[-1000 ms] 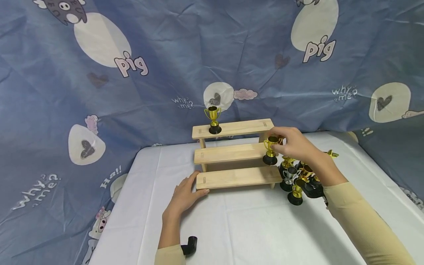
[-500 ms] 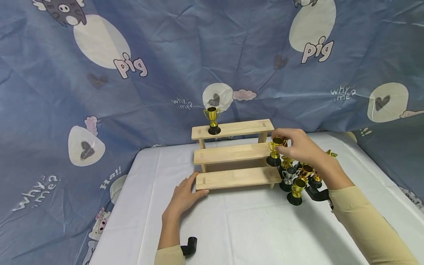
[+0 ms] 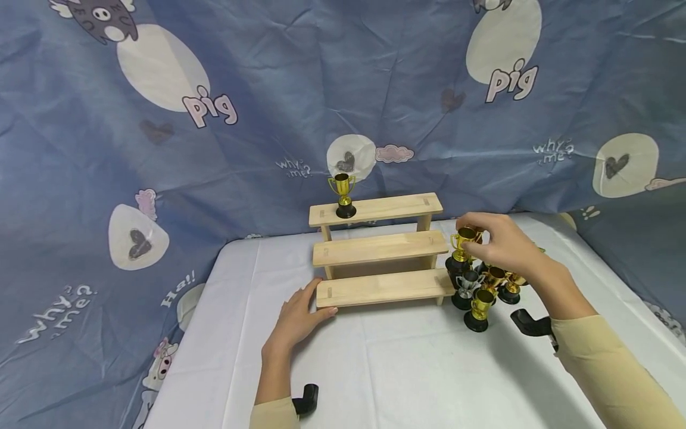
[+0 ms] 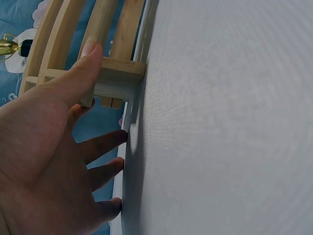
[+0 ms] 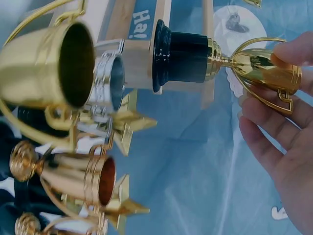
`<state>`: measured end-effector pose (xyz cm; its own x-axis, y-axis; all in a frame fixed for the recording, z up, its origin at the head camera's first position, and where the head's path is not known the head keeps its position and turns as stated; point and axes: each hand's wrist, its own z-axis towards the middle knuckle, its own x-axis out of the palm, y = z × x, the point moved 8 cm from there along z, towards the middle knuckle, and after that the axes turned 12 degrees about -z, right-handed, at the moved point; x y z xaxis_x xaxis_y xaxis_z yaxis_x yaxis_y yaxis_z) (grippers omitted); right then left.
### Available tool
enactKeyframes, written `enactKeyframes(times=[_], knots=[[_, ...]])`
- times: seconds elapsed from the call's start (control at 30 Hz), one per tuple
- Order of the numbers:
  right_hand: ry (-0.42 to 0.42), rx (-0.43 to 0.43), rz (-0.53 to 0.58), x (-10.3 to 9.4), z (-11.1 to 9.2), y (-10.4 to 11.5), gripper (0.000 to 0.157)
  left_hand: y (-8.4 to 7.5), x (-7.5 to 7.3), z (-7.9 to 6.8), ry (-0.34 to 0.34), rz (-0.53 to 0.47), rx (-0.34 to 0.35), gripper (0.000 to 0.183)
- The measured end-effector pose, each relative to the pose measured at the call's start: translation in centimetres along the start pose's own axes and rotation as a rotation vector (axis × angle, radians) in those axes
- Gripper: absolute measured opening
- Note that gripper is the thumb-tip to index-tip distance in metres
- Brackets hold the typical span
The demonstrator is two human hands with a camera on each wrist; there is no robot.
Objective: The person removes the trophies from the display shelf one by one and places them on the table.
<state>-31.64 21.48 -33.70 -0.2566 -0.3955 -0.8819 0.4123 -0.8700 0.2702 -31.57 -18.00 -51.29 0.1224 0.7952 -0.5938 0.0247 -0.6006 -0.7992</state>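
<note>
My right hand point(image 3: 501, 241) pinches a small gold trophy cup point(image 3: 462, 245) by its bowl, thumb on one side and fingers on the other. In the right wrist view the cup's black base point(image 5: 188, 56) points away from the hand, above the other trophies. My left hand point(image 3: 297, 316) holds the left end of the bottom step of a three-tier wooden display stand point(image 3: 380, 289). In the left wrist view the thumb point(image 4: 88, 63) lies on the step's front, the index fingertip is behind its end, and the other fingers are spread. Another gold trophy point(image 3: 343, 193) stands upright on the top tier's left.
Right of the stand several trophies are grouped on the white tablecloth point(image 3: 407, 369): a silver cup point(image 3: 468, 283), a gold cup point(image 3: 480, 304) in front, a bronze-toned cup point(image 5: 80, 176) and star-topped ones point(image 5: 128, 208). A blue printed cloth point(image 3: 268, 119) hangs behind the table.
My right hand has moved right with the gold trophy, from before the middle tier's right end to over the trophy group. My left hand stays at the bottom step.
</note>
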Motion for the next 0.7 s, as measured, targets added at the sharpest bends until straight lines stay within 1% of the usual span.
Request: enactKeyframes(times=[0.17, 0.23, 0.37, 0.53, 0.7], knots=[[-0.012, -0.009, -0.034, -0.5, -0.9, -0.6, 0.031, 0.1, 0.0, -0.1, 0.001, -0.002, -0.003, 0.086], [-0.022, -0.027, -0.041, -0.6, -1.3, -0.6, 0.032, 0.1, 0.0, -0.1, 0.000, -0.002, -0.004, 0.087], [-0.030, -0.050, -0.031, -0.9, -1.9, -0.7, 0.032, 0.2, 0.0, -0.1, 0.004, -0.003, -0.006, 0.087], [-0.020, -0.017, -0.035, -1.1, -2.7, -1.5, 0.033, 0.3, 0.1, -0.2, 0.007, -0.006, -0.012, 0.088], [-0.039, -0.011, -0.060, -1.6, -3.6, -2.1, 0.033, 0.3, 0.1, 0.0, 0.013, -0.002, -0.007, 0.087]])
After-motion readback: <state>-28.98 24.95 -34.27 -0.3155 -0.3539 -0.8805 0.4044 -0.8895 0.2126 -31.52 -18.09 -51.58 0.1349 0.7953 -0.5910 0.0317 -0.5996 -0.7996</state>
